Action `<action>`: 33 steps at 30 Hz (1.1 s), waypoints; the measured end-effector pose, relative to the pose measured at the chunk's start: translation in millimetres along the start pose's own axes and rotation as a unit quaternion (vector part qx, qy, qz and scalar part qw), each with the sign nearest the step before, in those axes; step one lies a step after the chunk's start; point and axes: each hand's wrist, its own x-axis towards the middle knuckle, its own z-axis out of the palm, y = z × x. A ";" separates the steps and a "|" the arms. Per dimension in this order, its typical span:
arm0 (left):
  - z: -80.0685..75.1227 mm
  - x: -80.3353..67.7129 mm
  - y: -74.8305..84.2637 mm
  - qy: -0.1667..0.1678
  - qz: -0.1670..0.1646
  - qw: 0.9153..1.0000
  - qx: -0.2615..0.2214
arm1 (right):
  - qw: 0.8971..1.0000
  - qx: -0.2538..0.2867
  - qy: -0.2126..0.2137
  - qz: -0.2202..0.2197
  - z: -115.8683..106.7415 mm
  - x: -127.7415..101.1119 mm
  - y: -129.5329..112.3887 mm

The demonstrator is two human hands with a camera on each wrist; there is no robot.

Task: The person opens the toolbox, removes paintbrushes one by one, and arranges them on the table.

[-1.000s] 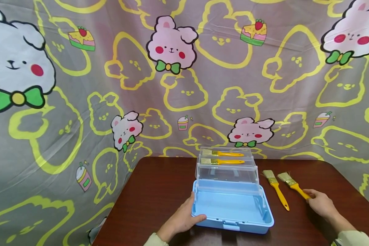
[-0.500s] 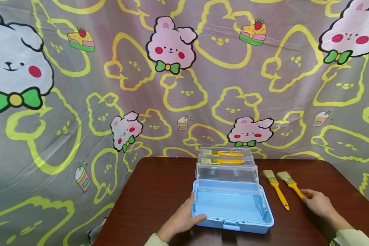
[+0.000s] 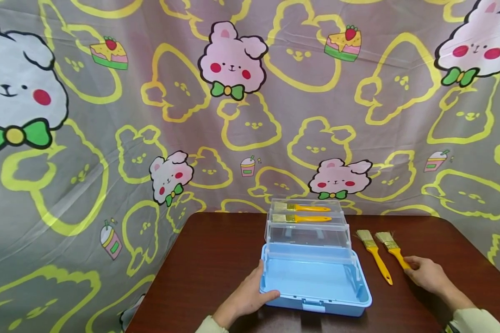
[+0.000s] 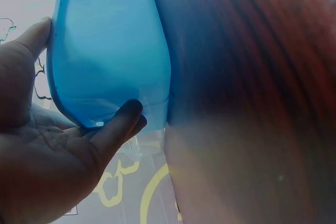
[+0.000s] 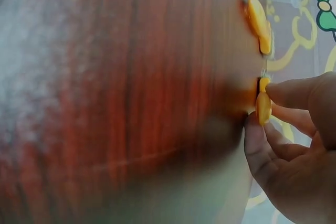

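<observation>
The right hand (image 3: pixel 427 274) pinches the yellow handle end of the outer paintbrush (image 3: pixel 393 251), which lies flat on the table (image 3: pixel 216 259) just right of the blue box (image 3: pixel 314 282), beside a second brush (image 3: pixel 373 255). It looks light and stiff, with a smooth handle that could slip and soft bristles best left alone, so the handle is the place to hold. The left hand (image 3: pixel 250 293) cups the box's left front corner, thumb on the rim.

The right hand (image 3: pixel 426 274) (gripping) has slid the outer paintbrush (image 3: pixel 393 252) slightly leftward.
</observation>
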 end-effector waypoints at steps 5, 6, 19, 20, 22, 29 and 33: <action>-0.5 1.4 -1.2 -0.002 0.000 1.000 -0.007 | 1.000 -0.004 -0.004 -0.008 -0.6 2.3 -3.1; -0.6 1.7 -1.6 -0.003 0.001 1.000 -0.009 | 1.000 -0.005 -0.004 -0.008 -0.6 2.8 -3.5; -1.1 1.0 -2.6 0.003 0.008 1.000 0.003 | 1.000 -0.018 -0.010 -0.003 1.6 6.8 -6.9; -1.5 0.8 -2.2 0.004 0.010 1.000 0.006 | 1.000 -0.019 -0.008 -0.004 2.2 7.1 -7.0; -2.1 0.5 -1.5 0.005 0.011 1.000 0.009 | 1.000 -0.020 -0.009 -0.001 3.6 7.7 -7.1; -2.6 -1.8 -0.3 0.006 0.018 1.000 0.015 | 1.000 -0.027 -0.003 -0.007 7.0 8.9 -6.0; -2.5 -2.1 0.4 0.008 0.019 1.000 0.015 | 0.999 -0.039 0.001 -0.015 6.1 9.6 -6.6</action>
